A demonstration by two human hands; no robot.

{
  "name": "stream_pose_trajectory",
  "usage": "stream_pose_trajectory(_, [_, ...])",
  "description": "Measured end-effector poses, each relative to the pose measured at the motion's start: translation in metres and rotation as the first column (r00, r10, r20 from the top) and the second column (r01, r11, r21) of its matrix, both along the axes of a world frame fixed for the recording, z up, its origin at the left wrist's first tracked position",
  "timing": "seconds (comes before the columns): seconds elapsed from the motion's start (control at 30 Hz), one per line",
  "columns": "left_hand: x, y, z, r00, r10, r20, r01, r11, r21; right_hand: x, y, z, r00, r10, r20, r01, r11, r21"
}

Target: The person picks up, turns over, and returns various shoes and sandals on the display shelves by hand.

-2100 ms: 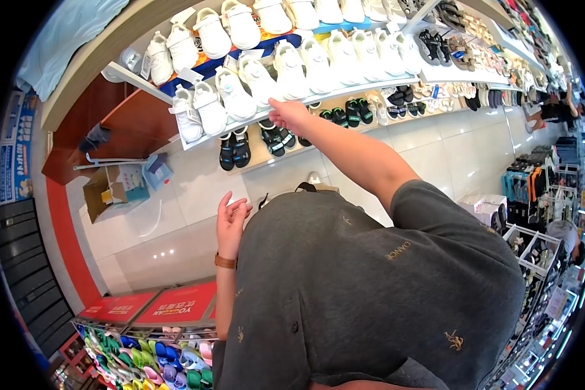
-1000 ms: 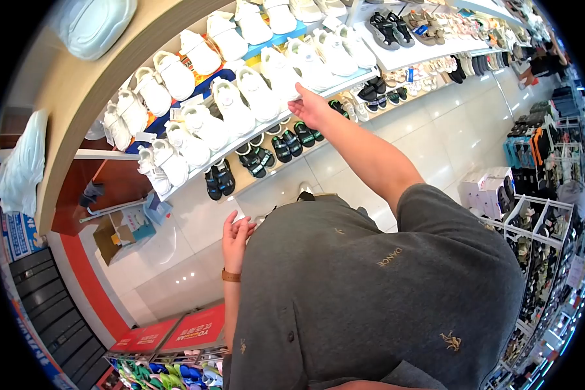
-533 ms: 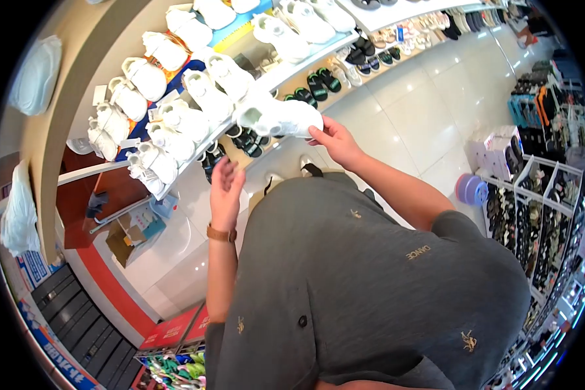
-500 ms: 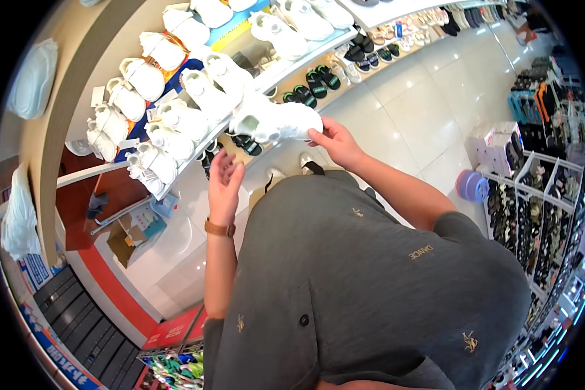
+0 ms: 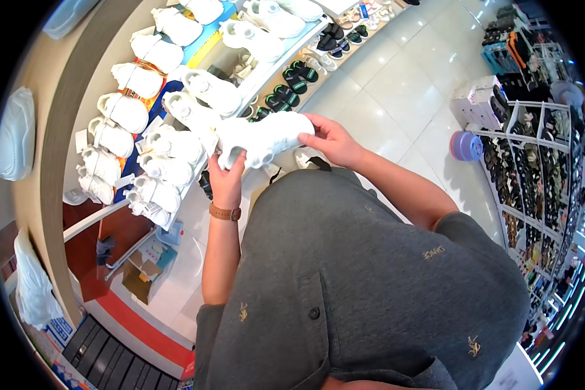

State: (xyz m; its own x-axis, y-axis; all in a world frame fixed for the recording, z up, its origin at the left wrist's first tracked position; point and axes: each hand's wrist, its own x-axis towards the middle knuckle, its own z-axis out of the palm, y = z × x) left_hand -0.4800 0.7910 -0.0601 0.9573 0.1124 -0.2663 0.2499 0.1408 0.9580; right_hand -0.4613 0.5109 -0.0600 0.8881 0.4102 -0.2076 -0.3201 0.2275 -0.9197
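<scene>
the white shoe [image 5: 263, 135] now has a hand at each end. half a second ago only the right hand [image 5: 331, 140] had it, by the toe, while the left hand [image 5: 226, 182] was raised and bare below the shelf [image 5: 274, 71]; since then the left has come up to the heel, thumb bent over the edge by the opening. its fingers are largely out of sight behind the heel, so i can't tell how firmly they press, but the hand looks closed on it. the right is clamped on the toe, thumb on the near side, fingers beyond

the shoe lies in the air in front of the person, sole roughly downward, toe to the right, just in front of the row of white shoes [image 5: 169, 144]. whether its heel brushes the nearest one is hard to tell in the glare. a gap shows in that row, and dark sandals [image 5: 281, 97] sit on the lower board [image 5: 340, 64] beyond. with both ends held, the weight seems shared and the shoe steadier than in one hand
</scene>
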Motion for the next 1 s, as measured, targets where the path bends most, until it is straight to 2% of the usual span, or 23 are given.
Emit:
stream_pose_trajectory(0.03, [0.002,0.001,0.005,0.991,-0.079,0.108,0.079,0.997,0.004,0.006,0.004,-0.001,0.994,-0.054,-0.094,0.06,0.996,0.06])
stream_pose_trajectory(0.1, [0.01,-0.002,0.022,0.986,-0.083,0.146,0.092,0.994,-0.06,0.018,0.014,-0.001,0.947,-0.139,-0.288,0.19,0.969,0.159])
stream_pose_trajectory(0.2, [0.013,0.012,0.024,0.983,-0.127,0.134,0.141,0.985,-0.096,0.047,0.033,-0.007,0.883,-0.223,-0.414,0.335,0.916,0.222])
stream_pose_trajectory(0.3, [0.005,0.039,0.016,0.972,-0.229,0.059,0.235,0.962,-0.14,0.086,0.055,-0.032,0.842,-0.254,-0.476,0.399,0.887,0.232])
stream_pose_trajectory(0.37, [-0.006,0.054,0.008,0.973,-0.227,0.04,0.231,0.963,-0.137,0.11,0.072,-0.055,0.817,-0.281,-0.503,0.45,0.857,0.251])
stream_pose_trajectory(0.53, [-0.032,0.092,-0.026,0.976,-0.205,-0.07,0.191,0.967,-0.171,0.156,0.11,-0.077,0.728,-0.385,-0.567,0.536,0.836,0.12])
stream_pose_trajectory(0.67, [-0.04,0.105,-0.037,0.969,-0.208,-0.136,0.177,0.962,-0.209,0.175,0.122,-0.096,0.705,-0.427,-0.567,0.555,0.829,0.065])
stream_pose_trajectory(0.73, [-0.039,0.103,-0.04,0.966,-0.213,-0.145,0.177,0.959,-0.223,0.179,0.122,-0.095,0.718,-0.399,-0.571,0.5,0.865,0.024])
stream_pose_trajectory(0.8, [-0.035,0.097,-0.043,0.959,-0.231,-0.163,0.191,0.955,-0.228,0.175,0.12,-0.067,0.755,-0.431,-0.494,0.354,0.902,-0.246])
stream_pose_trajectory(0.83, [-0.033,0.093,-0.047,0.954,-0.249,-0.169,0.206,0.95,-0.234,0.174,0.121,-0.066,0.781,-0.506,-0.367,0.373,0.849,-0.375])
stream_pose_trajectory(0.93, [-0.023,0.074,-0.057,0.931,-0.319,-0.179,0.276,0.934,-0.227,0.165,0.098,-0.054,0.874,-0.426,-0.233,0.242,0.799,-0.551])
stream_pose_trajectory(0.97, [-0.019,0.067,-0.059,0.919,-0.353,-0.175,0.312,0.923,-0.225,0.161,0.089,-0.067,0.895,-0.414,-0.168,0.251,0.777,-0.577])
stream_pose_trajectory(1.0, [-0.014,0.058,-0.058,0.907,-0.386,-0.17,0.346,0.911,-0.222,0.153,0.079,-0.08,0.885,-0.439,-0.156,0.304,0.798,-0.521])
